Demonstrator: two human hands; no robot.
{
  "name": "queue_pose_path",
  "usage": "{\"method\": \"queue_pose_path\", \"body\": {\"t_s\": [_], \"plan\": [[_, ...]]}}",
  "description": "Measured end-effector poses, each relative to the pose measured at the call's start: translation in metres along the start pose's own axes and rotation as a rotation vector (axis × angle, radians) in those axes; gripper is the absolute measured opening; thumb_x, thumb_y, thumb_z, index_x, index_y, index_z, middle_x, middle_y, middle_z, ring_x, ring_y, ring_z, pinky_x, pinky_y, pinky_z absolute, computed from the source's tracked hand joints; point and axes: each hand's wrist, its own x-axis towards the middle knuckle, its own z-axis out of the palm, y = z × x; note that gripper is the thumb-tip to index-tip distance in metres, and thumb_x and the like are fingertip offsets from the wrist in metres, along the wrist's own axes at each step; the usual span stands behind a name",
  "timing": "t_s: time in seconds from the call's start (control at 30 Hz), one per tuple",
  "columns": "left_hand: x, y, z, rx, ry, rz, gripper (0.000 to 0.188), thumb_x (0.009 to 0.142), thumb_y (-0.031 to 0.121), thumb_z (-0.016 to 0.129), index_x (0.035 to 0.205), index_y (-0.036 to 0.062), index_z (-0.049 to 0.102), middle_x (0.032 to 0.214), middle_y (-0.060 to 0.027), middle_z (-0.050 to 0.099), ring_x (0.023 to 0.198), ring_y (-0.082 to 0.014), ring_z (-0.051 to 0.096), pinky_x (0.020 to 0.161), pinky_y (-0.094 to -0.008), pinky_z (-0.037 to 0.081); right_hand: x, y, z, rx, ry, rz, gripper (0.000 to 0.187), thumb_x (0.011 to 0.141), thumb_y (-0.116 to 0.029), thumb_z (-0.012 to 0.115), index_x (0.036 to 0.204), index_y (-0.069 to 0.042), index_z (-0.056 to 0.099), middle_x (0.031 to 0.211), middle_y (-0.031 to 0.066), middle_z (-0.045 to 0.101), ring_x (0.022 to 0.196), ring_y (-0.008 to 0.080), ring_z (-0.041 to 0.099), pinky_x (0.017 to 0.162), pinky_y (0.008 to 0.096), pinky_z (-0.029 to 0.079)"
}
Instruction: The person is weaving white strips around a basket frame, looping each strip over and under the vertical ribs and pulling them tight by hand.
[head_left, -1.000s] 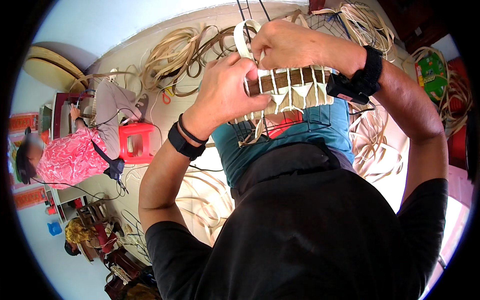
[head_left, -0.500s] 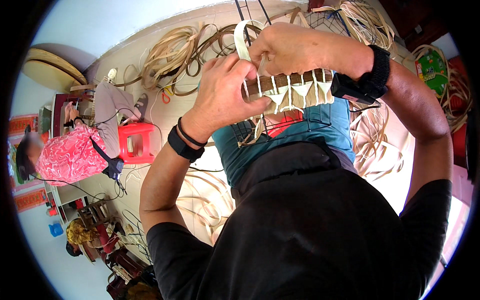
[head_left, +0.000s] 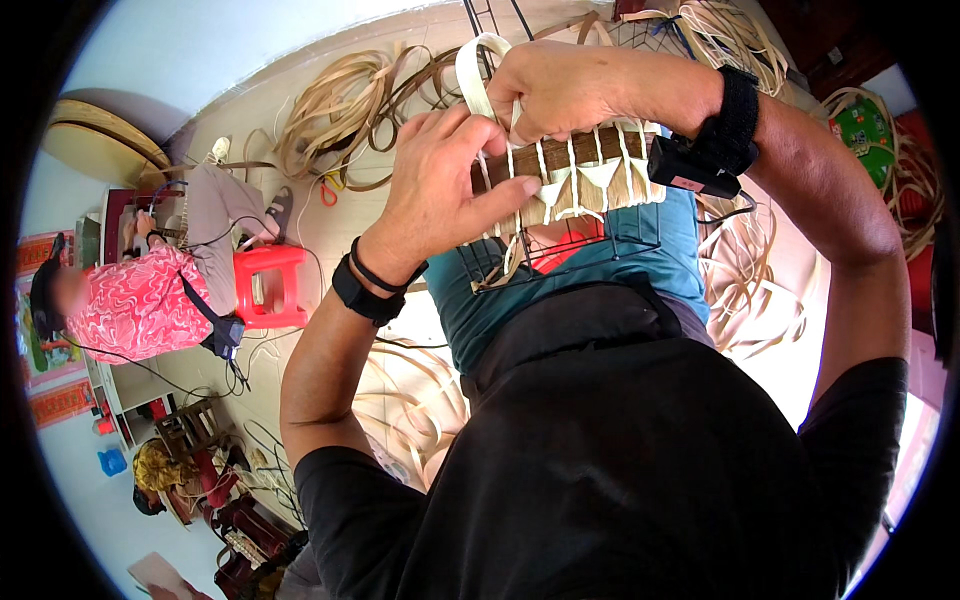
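A black wire frame [head_left: 610, 247] rests over my lap. Along its far side runs a woven panel [head_left: 620, 186] of pale strips with a brown band [head_left: 553, 160], crossed by several white cords. My left hand [head_left: 430, 185] grips the panel's left end, with its thumb lying over the near face. Just beyond it, my right hand [head_left: 560, 92] is bent over the panel's top edge, its fingers closed on a cream strip [head_left: 472, 75]. This strip loops up and over between the two hands. The right fingertips are partly hidden behind the panel.
Coils of tan strips [head_left: 335, 110] lie on the floor ahead, with more loose strips [head_left: 755, 290] to my right. At the left, a person in a pink patterned shirt [head_left: 140, 300] sits near a red stool [head_left: 270, 287]. A black cable [head_left: 410, 342] runs beside my lap.
Both hands and the panel have shifted slightly left. My right hand has turned a little, and more of the brown band shows. The seated person's hands have moved.
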Motion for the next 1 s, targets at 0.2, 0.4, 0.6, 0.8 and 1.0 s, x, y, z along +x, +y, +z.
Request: {"method": "queue_pose_path", "body": {"t_s": [0.2,0.4,0.6,0.8,1.0], "plan": [[0.005,0.004,0.001,0.059,0.025,0.002,0.038,0.065,0.035,0.081,0.083,0.0087,0.06,0.082,-0.006,0.058,0.079,-0.028,0.057,0.08,-0.0413,0.04,0.0,-0.003,-0.004,0.003,-0.008,0.03,0.012,0.073,-0.009,0.068,0.084,-0.002,0.068,0.06,0.0065,0.061,0.055,0.015,0.059,0.05,0.0313,0.045],[0.008,0.008,0.005,0.146,0.052,0.011,0.041,0.059,0.032,0.082,0.085,0.0086,0.061,0.083,-0.0061,0.058,0.081,-0.029,0.058,0.079,-0.0426,0.041,0.003,0.002,0.003,-0.101,0.134,-0.109,0.013,0.07,-0.011,0.069,0.082,-0.005,0.073,0.06,0.0119,0.063,0.055,0.0203,0.062,0.052,0.0348,0.047],[0.009,0.005,0.003,0.171,0.037,0.025,0.043,0.059,0.031,0.082,0.087,0.0078,0.06,0.085,-0.008,0.057,0.082,-0.03,0.057,0.079,-0.0426,0.042,0.001,-0.009,-0.004,-0.105,0.081,-0.029,0.016,0.069,-0.012,0.07,0.082,-0.004,0.074,0.061,0.0128,0.064,0.056,0.0237,0.063,0.054,0.037,0.049],[0.011,0.002,0.004,0.141,0.024,0.051,0.044,0.059,0.03,0.082,0.087,0.0074,0.058,0.086,-0.0089,0.055,0.083,-0.0308,0.056,0.081,-0.0434,0.041,0.008,0.002,-0.002,-0.132,0.089,-0.075,0.016,0.07,-0.011,0.069,0.083,-0.004,0.074,0.063,0.0135,0.065,0.059,0.0252,0.065,0.057,0.0373,0.05],[0.008,0.003,0.003,0.145,0.03,0.045,0.044,0.058,0.029,0.082,0.086,0.0072,0.057,0.085,-0.0086,0.055,0.084,-0.0304,0.056,0.084,-0.0432,0.041,0.004,0.011,0.009,-0.24,0.206,-0.301,0.013,0.072,-0.009,0.068,0.083,-0.005,0.073,0.074,0.0172,0.067,0.072,0.0328,0.067,0.063,0.041,0.051]]}}
